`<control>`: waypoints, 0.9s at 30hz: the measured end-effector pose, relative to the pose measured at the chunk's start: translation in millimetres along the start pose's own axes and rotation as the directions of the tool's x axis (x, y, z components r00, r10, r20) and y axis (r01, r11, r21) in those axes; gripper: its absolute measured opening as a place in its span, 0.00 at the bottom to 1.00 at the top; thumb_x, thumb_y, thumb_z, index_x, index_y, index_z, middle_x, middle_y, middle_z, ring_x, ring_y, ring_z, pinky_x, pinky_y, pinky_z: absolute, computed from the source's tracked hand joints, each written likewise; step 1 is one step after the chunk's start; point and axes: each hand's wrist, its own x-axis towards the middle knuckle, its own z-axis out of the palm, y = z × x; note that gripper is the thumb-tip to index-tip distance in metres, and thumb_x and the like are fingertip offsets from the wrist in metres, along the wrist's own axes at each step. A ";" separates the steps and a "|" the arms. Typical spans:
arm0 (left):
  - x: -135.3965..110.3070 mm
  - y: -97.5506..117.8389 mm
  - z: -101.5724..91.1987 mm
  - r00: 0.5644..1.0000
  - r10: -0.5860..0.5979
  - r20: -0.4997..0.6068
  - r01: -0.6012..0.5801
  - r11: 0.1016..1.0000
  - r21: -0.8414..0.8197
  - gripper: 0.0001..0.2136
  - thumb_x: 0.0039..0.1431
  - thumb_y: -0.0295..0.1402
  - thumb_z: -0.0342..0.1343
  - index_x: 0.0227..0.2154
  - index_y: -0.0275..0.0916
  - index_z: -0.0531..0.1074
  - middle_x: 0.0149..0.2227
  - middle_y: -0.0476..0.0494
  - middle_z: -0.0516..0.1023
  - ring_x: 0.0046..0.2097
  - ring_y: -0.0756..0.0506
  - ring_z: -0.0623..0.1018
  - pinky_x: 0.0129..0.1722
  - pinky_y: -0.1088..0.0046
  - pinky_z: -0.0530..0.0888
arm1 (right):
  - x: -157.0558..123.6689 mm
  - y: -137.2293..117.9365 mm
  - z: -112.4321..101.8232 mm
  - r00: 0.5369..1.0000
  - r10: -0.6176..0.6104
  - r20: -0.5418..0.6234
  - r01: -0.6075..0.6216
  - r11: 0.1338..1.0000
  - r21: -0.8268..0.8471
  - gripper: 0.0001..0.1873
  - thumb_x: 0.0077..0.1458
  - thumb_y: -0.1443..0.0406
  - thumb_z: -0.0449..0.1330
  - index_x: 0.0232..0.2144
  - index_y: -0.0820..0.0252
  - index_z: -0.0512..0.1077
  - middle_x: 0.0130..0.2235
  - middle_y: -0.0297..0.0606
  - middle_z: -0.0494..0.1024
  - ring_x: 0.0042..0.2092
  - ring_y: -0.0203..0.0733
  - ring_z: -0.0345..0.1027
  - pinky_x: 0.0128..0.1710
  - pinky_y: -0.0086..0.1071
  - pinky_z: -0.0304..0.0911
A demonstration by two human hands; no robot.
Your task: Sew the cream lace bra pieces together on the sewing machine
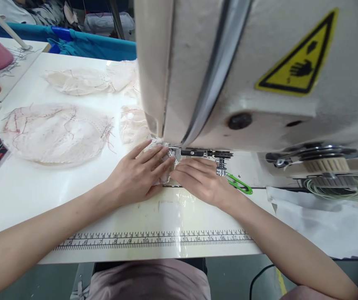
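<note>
Left hand (136, 177) and right hand (201, 180) lie flat, fingers extended, fingertips nearly meeting. They press the lace piece (156, 145) onto the counter (41, 187) beneath the sewing machine head (260, 75). Bare surface lies left; green snips (240, 184) sit just beside the right hand.

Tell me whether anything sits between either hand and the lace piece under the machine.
Nothing visible does: left hand and right hand both rest directly on the lace piece. Green snips lie aside, beyond the right hand.

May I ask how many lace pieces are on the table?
4: large round piece, left; far piece behind it; small piece beside the machine; worked piece under the left hand and right hand. More may be hidden.
</note>
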 end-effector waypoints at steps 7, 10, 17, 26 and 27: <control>0.3 -0.2 -0.2 1.000 0.014 0.016 -0.015 0.998 0.063 0.21 0.63 0.36 0.48 0.57 0.32 0.68 0.55 0.35 0.75 0.58 0.36 0.71 0.61 0.52 0.65 | 0.3 4.5 -1.0 1.000 -0.009 0.002 0.010 0.997 -0.080 0.13 0.64 0.72 0.51 0.42 0.54 0.72 0.37 0.34 0.79 0.41 0.35 0.71 0.45 0.32 0.68; 0.5 0.0 -0.6 0.999 0.009 0.035 -0.011 0.997 0.077 0.22 0.63 0.38 0.49 0.58 0.33 0.67 0.55 0.36 0.75 0.59 0.36 0.70 0.61 0.52 0.64 | 1.2 6.6 -4.2 1.000 -0.024 -0.013 0.022 0.992 -0.126 0.12 0.63 0.73 0.51 0.41 0.56 0.72 0.37 0.34 0.79 0.40 0.34 0.71 0.43 0.30 0.68; 0.7 0.2 -0.4 0.999 -0.012 0.041 0.009 0.998 0.064 0.23 0.63 0.36 0.49 0.60 0.35 0.64 0.55 0.36 0.75 0.60 0.36 0.69 0.62 0.52 0.64 | -1.0 12.1 -6.1 0.994 -0.043 -0.100 0.009 0.949 -0.314 0.07 0.60 0.70 0.57 0.40 0.55 0.72 0.32 0.30 0.78 0.33 0.33 0.69 0.29 0.30 0.61; 0.3 1.8 -0.3 0.985 0.110 -0.132 -0.111 0.994 -0.001 0.14 0.63 0.27 0.52 0.50 0.32 0.72 0.53 0.38 0.77 0.55 0.41 0.76 0.62 0.56 0.68 | -1.3 13.1 -5.0 0.997 -0.043 -0.061 0.033 0.989 -0.147 0.11 0.60 0.72 0.57 0.44 0.55 0.71 0.41 0.32 0.80 0.42 0.35 0.74 0.40 0.31 0.69; 0.3 2.3 -0.3 0.979 0.127 -0.156 -0.127 0.992 0.013 0.11 0.63 0.25 0.52 0.47 0.33 0.74 0.51 0.39 0.78 0.54 0.42 0.77 0.61 0.59 0.69 | 0.1 11.4 -5.7 0.998 -0.044 -0.038 0.040 0.993 -0.115 0.11 0.61 0.72 0.56 0.44 0.55 0.71 0.42 0.33 0.80 0.44 0.35 0.74 0.43 0.32 0.70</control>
